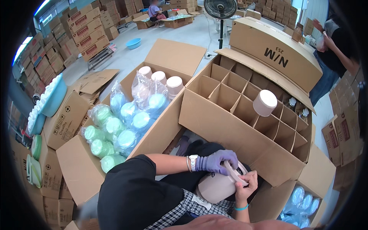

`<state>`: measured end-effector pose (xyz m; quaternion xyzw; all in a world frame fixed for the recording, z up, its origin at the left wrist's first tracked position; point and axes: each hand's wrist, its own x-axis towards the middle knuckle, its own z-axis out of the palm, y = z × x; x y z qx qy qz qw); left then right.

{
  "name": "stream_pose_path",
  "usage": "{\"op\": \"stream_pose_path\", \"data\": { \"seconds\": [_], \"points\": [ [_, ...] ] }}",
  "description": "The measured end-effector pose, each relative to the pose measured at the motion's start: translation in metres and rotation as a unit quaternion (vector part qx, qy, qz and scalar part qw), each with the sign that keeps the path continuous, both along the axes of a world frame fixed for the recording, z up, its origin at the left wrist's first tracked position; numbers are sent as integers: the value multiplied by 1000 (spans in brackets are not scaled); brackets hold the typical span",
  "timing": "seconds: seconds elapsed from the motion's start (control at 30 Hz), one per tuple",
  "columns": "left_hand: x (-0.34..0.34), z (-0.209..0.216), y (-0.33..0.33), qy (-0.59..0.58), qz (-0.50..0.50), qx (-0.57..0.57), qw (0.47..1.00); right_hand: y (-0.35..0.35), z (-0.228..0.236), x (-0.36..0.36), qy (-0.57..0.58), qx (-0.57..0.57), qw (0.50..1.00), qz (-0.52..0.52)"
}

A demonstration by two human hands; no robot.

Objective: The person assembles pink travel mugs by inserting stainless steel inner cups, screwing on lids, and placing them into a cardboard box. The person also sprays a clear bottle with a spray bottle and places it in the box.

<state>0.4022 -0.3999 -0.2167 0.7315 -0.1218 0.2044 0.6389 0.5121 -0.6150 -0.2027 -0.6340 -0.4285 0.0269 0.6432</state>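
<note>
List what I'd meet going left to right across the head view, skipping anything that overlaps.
Light-blue tub → green bagged containers → held pinkish container → white-topped pinkish container → blue bagged items at lower right.

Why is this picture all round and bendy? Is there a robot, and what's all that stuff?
No robot here, just a person's two hands. A wide, bendy camera on their head looks down, so you see nearly what they see. The left hand wears a purple glove; the right hand is below a turquoise wristband's fingers-side. Both hold a pale pot near its top, over the lap. In front is a cardboard box with dividers, with a pale tub sticking up. To the left, an open box holds green tubs and blue tubs in clear bags.
</note>
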Motion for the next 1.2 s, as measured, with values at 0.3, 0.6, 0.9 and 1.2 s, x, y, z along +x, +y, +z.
{"op": "stream_pose_path", "data": {
  "seconds": [0.3, 0.6, 0.9, 1.2],
  "points": [
    [-22, 16, -25, -70, 101, 122, 985, -1, -22, -6, 135, 85, 986, 40],
    [-27, 54, -57, -9, 159, 263, 952, 22, -34, 8, 309, 119, 935, 125],
    [4, 38, 35, 131, -104, -26, 986, -11, 36, 7, 37, 44, 993, 100],
    [9, -3, 25, 136, -122, -191, 964, -17, 40, -28, -91, -123, 988, 25]
  ]
}}
